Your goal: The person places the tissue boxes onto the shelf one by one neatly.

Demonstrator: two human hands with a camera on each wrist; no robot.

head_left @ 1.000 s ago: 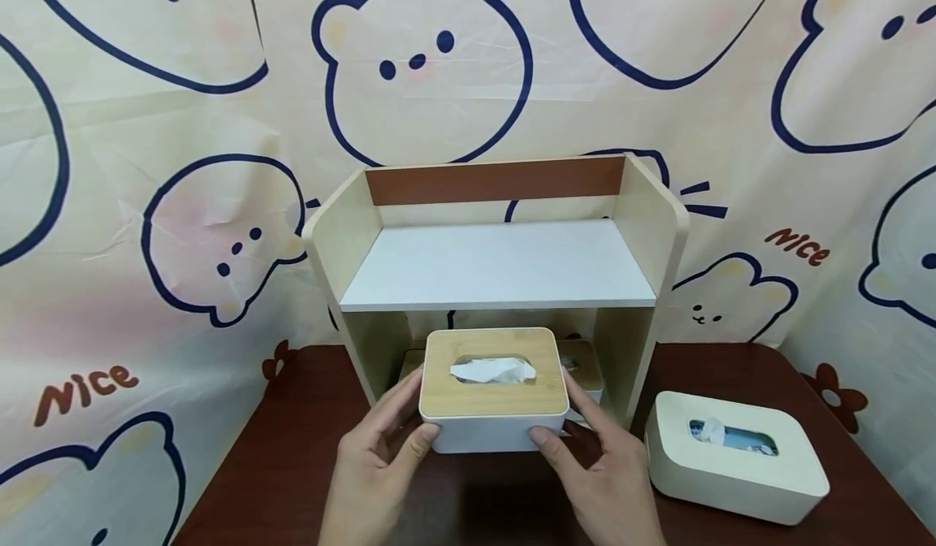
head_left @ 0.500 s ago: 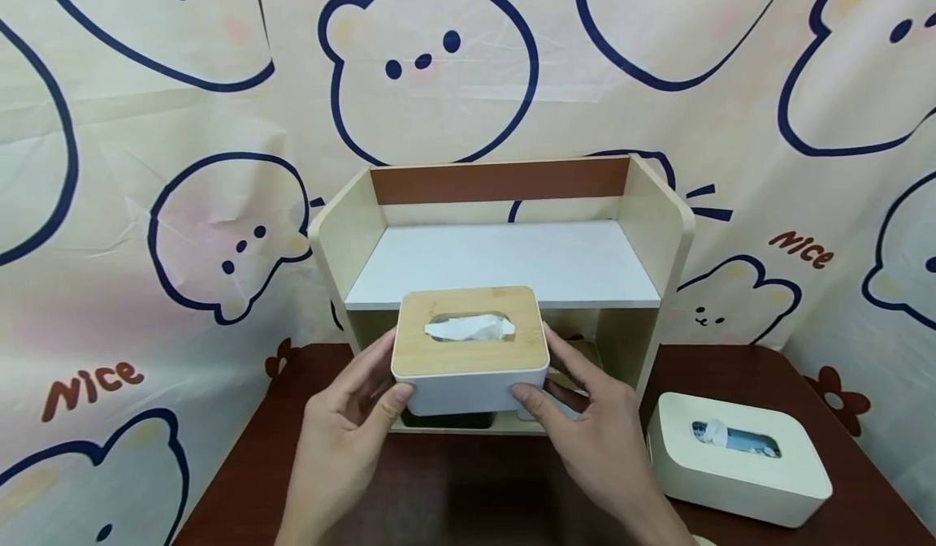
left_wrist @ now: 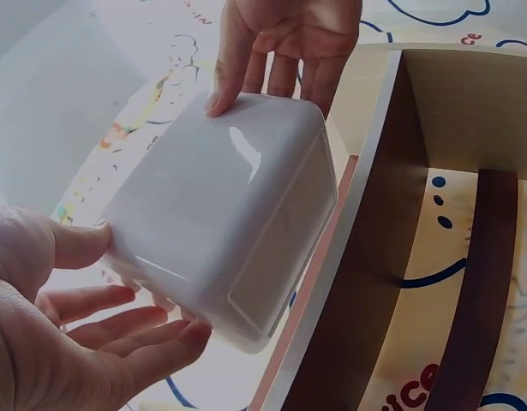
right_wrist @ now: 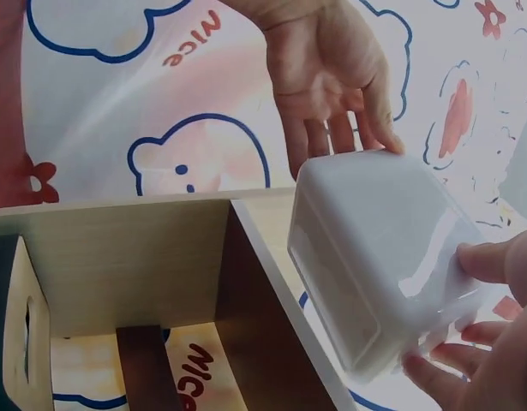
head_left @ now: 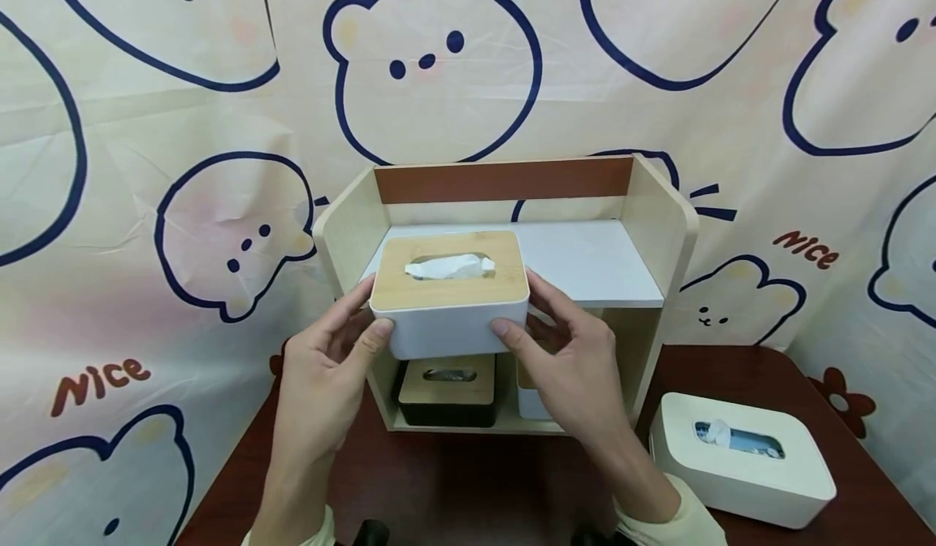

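Between my two hands is a white tissue box [head_left: 446,333] with a light wooden lid and a white tissue in its slot. My left hand [head_left: 322,375] grips its left end, thumb on the front face. The other end is held by my right hand [head_left: 574,367] in the same way. The box hovers at the front of the upper white shelf board [head_left: 607,266] of a small cream rack. Both wrist views show its glossy white underside off the board, with the left hand [left_wrist: 74,317] and right hand [right_wrist: 503,317] at opposite ends.
In the rack's lower compartment stand a black box with a wooden lid [head_left: 448,400] and, partly hidden by my right hand, a white-sided box [head_left: 532,404]. A cream tissue box [head_left: 742,457] sits on the dark brown table [head_left: 453,481] at right. Behind hangs a bear-patterned cloth [head_left: 219,107].
Both hands have raised the tissue box from in front of the lower compartment to the upper board's level, drifting left and forward. The black box below has come into view.
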